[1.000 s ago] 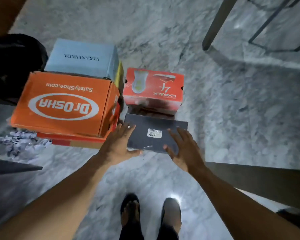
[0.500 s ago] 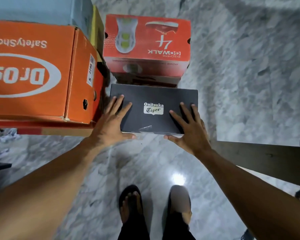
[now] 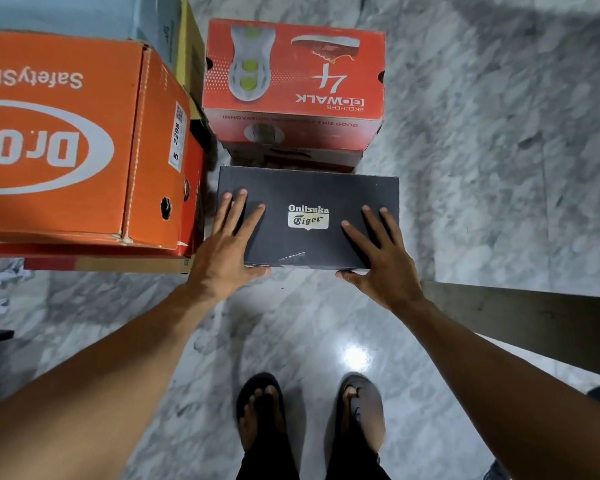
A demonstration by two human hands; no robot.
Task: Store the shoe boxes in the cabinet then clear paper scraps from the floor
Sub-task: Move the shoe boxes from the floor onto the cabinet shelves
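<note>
A black Onitsuka Tiger shoe box [image 3: 309, 188] lies on the marble floor just ahead of my feet. My left hand [image 3: 226, 258] lies on its left end, fingers spread over the lid and thumb against the near side. At the right end my right hand [image 3: 378, 261] holds it the same way. Behind it a red Skechers box [image 3: 291, 81] sits on top of another box. To the left is a big orange Dr.Osha box [image 3: 66, 143] on a stack. Crumpled paper scraps [image 3: 0, 278] lie at the far left.
A light blue box [image 3: 84, 15] and a yellow box [image 3: 189, 57] stand behind the orange one. A dark wooden panel [image 3: 534, 323] juts in from the right, close to my right forearm. My feet in sandals [image 3: 260, 410] stand on bare marble below the black box.
My view has dropped closer to the boxes. Both hands have slid further onto the black box's lid, and the thumbs now press its near side.
</note>
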